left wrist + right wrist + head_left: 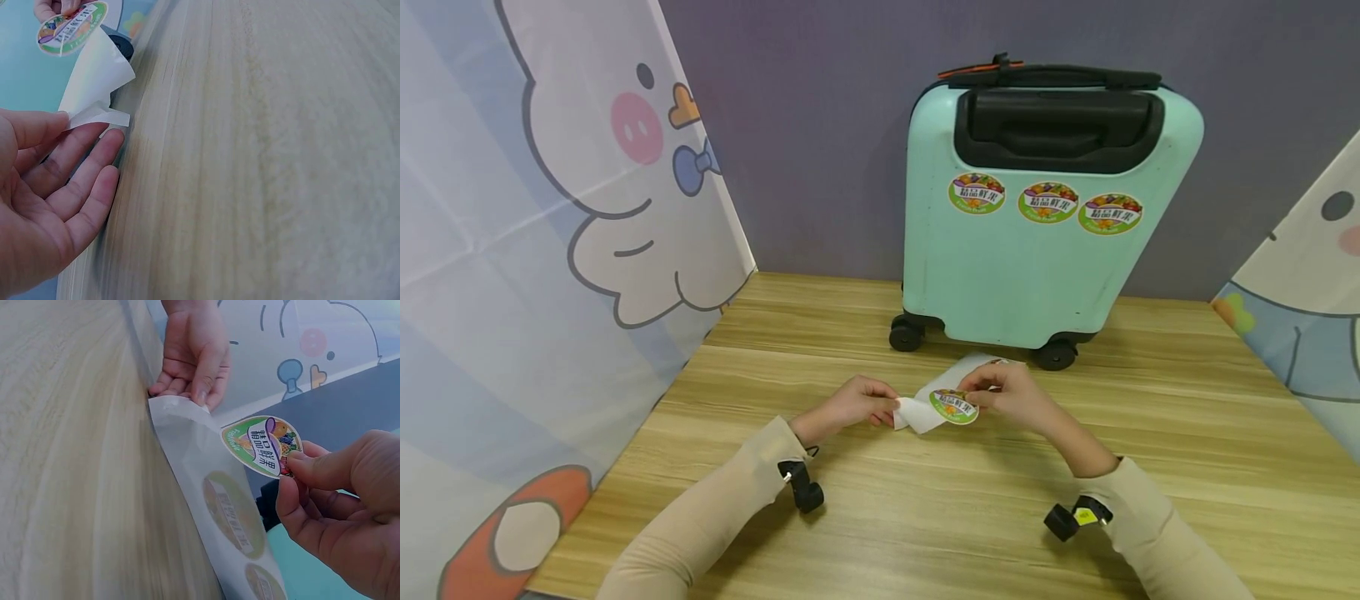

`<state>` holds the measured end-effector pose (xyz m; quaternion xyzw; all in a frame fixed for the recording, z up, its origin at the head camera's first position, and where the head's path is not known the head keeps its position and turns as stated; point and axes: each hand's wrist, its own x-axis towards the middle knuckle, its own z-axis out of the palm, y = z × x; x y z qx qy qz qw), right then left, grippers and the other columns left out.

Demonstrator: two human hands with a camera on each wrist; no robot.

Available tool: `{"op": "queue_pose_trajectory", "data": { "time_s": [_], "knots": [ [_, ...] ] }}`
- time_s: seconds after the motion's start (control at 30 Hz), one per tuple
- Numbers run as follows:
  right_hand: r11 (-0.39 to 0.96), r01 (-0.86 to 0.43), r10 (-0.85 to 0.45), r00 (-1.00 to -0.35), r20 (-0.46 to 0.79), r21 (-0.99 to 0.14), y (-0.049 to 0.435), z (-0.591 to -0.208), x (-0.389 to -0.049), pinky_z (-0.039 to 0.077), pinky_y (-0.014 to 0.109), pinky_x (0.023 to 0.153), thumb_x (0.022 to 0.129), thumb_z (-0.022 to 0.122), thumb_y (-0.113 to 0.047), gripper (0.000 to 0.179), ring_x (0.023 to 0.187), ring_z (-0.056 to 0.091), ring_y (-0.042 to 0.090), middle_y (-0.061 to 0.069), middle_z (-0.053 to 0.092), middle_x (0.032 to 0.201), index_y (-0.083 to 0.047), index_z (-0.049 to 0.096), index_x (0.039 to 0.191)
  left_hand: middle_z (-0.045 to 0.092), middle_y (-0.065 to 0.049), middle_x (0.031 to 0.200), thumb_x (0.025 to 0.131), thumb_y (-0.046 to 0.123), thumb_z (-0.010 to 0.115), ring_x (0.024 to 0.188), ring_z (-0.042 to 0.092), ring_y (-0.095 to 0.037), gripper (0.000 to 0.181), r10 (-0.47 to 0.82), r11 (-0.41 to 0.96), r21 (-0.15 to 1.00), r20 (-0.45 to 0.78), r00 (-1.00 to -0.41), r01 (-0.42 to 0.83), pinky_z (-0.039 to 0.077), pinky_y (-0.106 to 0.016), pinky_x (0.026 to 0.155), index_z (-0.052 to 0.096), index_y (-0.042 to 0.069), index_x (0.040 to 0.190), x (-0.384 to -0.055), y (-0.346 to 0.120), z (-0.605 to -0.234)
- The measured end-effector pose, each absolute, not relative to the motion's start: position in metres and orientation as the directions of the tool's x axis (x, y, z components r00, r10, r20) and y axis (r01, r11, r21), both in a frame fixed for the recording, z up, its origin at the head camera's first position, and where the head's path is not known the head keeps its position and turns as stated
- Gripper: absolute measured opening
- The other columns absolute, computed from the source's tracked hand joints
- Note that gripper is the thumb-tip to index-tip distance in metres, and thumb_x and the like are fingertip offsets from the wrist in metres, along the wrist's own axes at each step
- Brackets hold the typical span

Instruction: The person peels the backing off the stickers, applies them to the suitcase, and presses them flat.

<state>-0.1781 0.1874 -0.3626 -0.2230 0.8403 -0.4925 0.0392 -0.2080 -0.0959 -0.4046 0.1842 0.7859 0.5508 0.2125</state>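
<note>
My left hand [857, 402] pinches the end of a white backing strip [916, 414] between thumb and forefinger; its other fingers are loosely bent in the left wrist view. With thumb and fingertips, my right hand [1011, 393] pinches the edge of an oval fruit sticker [259, 447], coloured green, with a printed white band. That sticker's printed face shows, and it overlaps the strip in the head view. Further oval stickers [231, 515] show through the strip in the right wrist view. Behind the hands, an upright mint-green suitcase [1015, 275] bears three matching stickers [1048, 202] in a row below its handle recess.
The suitcase stands on black wheels [907, 333] on a wood-grain table [880, 533], before a grey backdrop [812, 142]. Cartoon-printed cloths [587, 275] hang at both sides. A black wrist camera [808, 496] sits at each sleeve cuff.
</note>
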Motion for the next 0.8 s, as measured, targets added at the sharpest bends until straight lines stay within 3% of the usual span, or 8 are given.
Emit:
{"op": "queue_pose_trajectory", "data": {
  "time_s": [0.57,0.8],
  "knots": [
    [0.365,-0.245,-0.381,-0.919,0.096,-0.898,0.199,-0.355,-0.176,0.059,0.036,0.065,0.09,0.067,0.007,0.01,0.077,0.062,0.016,0.014,0.067,0.089,0.011,0.071,0.098,0.074,-0.014,0.091,0.095,0.007,0.064,0.072,0.068,-0.012,0.024,0.483,0.319,0.948,-0.152,-0.862,0.011,0.052,-0.022,0.058,0.069,-0.01,0.11,-0.208,-0.098,-0.404],
    [0.365,-0.24,-0.382,-0.92,0.09,-0.899,0.2,-0.357,-0.178,0.059,0.036,0.066,0.09,0.067,0.006,0.01,0.078,0.061,0.016,0.013,0.067,0.089,0.011,0.071,0.098,0.073,-0.011,0.091,0.094,0.009,0.066,0.073,0.065,-0.01,0.025,0.459,0.32,0.947,-0.142,-0.877,0.014,0.053,-0.024,0.062,0.07,-0.009,0.11,-0.207,-0.097,-0.404]
  ]
}}
